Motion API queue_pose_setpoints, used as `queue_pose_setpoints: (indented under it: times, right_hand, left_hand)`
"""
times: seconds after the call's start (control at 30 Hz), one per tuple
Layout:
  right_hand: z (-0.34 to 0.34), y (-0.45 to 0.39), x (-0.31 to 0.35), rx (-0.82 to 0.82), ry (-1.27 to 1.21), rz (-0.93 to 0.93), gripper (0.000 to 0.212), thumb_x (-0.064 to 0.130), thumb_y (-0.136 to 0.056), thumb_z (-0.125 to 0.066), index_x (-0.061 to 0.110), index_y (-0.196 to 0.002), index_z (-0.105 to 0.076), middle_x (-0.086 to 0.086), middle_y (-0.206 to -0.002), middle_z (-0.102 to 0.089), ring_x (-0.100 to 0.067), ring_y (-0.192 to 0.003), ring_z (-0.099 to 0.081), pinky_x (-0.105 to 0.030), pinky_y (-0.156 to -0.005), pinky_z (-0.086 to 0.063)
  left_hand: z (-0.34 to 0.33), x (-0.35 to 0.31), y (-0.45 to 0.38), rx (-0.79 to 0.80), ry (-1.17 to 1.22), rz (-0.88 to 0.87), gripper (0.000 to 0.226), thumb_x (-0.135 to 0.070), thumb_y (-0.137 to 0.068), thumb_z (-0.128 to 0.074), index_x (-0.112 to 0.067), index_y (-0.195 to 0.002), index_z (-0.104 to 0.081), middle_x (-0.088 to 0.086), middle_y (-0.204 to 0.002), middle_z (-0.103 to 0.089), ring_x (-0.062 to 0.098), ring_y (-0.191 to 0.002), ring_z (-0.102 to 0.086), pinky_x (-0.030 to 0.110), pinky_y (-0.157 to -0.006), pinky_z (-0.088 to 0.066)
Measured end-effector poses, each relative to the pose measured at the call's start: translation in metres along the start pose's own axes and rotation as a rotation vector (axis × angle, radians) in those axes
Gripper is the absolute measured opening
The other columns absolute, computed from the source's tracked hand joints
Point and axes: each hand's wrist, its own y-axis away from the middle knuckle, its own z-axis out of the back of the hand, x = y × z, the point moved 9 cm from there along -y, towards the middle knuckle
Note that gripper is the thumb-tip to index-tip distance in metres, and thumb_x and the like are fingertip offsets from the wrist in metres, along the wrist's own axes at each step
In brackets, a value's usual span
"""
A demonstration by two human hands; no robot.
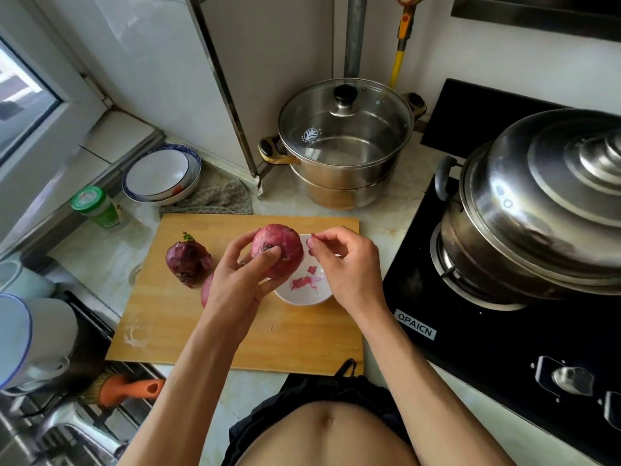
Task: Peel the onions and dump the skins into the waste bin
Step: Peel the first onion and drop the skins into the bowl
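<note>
My left hand [240, 277] grips a red onion [282, 245], root end up, over a white bowl [304, 294] on the wooden cutting board [188, 334]. My right hand [346, 264] hovers beside the onion with a small scrap of purple skin [313, 235] pinched at its fingertips. Several skin pieces [304, 281] lie in the bowl. A darker unpeeled onion [188, 262] with a green sprout stands on the board to the left. Another onion [206, 290] shows partly behind my left wrist. No waste bin is in view.
A steel steamer pot with glass lid [342, 142] stands behind the board. A large lidded steel pot [537, 203] sits on the black gas hob [504, 334] at right. Stacked plates [161, 173], a cloth, a green-capped jar [97, 206] and the sink area lie left.
</note>
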Motion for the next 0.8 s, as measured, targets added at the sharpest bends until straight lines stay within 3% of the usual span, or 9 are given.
queue_pose_setpoints:
  times: [0.07,0.2,0.33,0.43,0.57,0.7,0.8]
  right_hand:
    - [0.005,-0.001,-0.008,-0.023,0.048,-0.027,0.011,0.021,-0.090,-0.074,0.010,-0.089,-0.075,0.006,-0.079,-0.073,-0.006,-0.074,-0.069,-0.018,-0.065,-0.054]
    - [0.006,-0.004,-0.025,0.042,0.204,-0.091,0.008,0.019,-0.087,-0.076,0.011,-0.090,-0.079,0.008,-0.076,-0.072,-0.002,-0.069,-0.065,-0.012,-0.062,-0.048]
    - [-0.004,-0.001,-0.035,0.139,0.350,-0.150,0.023,0.022,-0.086,-0.077,0.012,-0.107,-0.076,0.001,-0.087,-0.071,-0.010,-0.078,-0.062,-0.022,-0.073,-0.048]
    - [-0.008,-0.001,-0.032,0.164,0.321,-0.146,0.021,0.024,-0.092,-0.070,0.009,-0.105,-0.077,-0.002,-0.093,-0.075,-0.008,-0.078,-0.062,-0.023,-0.072,-0.048]
    - [-0.009,-0.001,-0.024,0.149,0.276,-0.100,0.019,0.020,-0.090,-0.071,0.010,-0.077,-0.079,0.002,-0.071,-0.074,-0.009,-0.067,-0.067,-0.035,-0.067,-0.052]
    - [-0.008,-0.002,-0.015,0.145,0.134,-0.094,0.014,0.027,-0.087,-0.076,0.014,-0.084,-0.080,0.009,-0.076,-0.074,-0.005,-0.072,-0.069,-0.028,-0.069,-0.056]
    - [-0.014,-0.002,-0.010,0.209,0.041,-0.129,0.029,0.035,-0.082,-0.081,0.014,-0.103,-0.078,0.012,-0.090,-0.075,0.000,-0.085,-0.071,-0.022,-0.077,-0.058]
  left_hand:
    - [0.001,0.002,-0.002,0.005,0.021,0.015,0.056,-0.009,-0.078,-0.083,-0.009,-0.129,-0.059,0.024,-0.127,-0.066,0.044,-0.111,-0.070,0.040,-0.079,-0.063]
    - [0.006,0.005,-0.002,-0.005,0.015,0.033,0.055,-0.012,-0.077,-0.077,-0.009,-0.129,-0.059,0.025,-0.130,-0.063,0.043,-0.110,-0.071,0.038,-0.076,-0.063]
    - [0.010,0.010,-0.001,-0.015,0.009,0.049,0.060,-0.012,-0.076,-0.075,-0.007,-0.133,-0.057,0.024,-0.128,-0.066,0.041,-0.109,-0.072,0.038,-0.075,-0.064]
    - [0.010,0.012,0.000,-0.007,-0.012,0.064,0.058,-0.011,-0.075,-0.075,-0.007,-0.131,-0.059,0.022,-0.124,-0.068,0.039,-0.106,-0.073,0.036,-0.074,-0.064]
    - [0.012,0.013,-0.002,-0.004,-0.053,0.061,0.061,-0.012,-0.072,-0.078,-0.008,-0.131,-0.060,0.021,-0.121,-0.071,0.039,-0.106,-0.073,0.040,-0.079,-0.064]
    - [0.011,0.010,-0.001,0.008,-0.122,0.040,0.061,-0.013,-0.070,-0.080,-0.010,-0.129,-0.063,0.020,-0.115,-0.074,0.037,-0.103,-0.074,0.041,-0.081,-0.064]
    - [0.008,0.004,-0.001,0.027,-0.208,0.013,0.055,-0.009,-0.073,-0.081,-0.016,-0.125,-0.065,0.018,-0.113,-0.074,0.034,-0.098,-0.076,0.036,-0.077,-0.063]
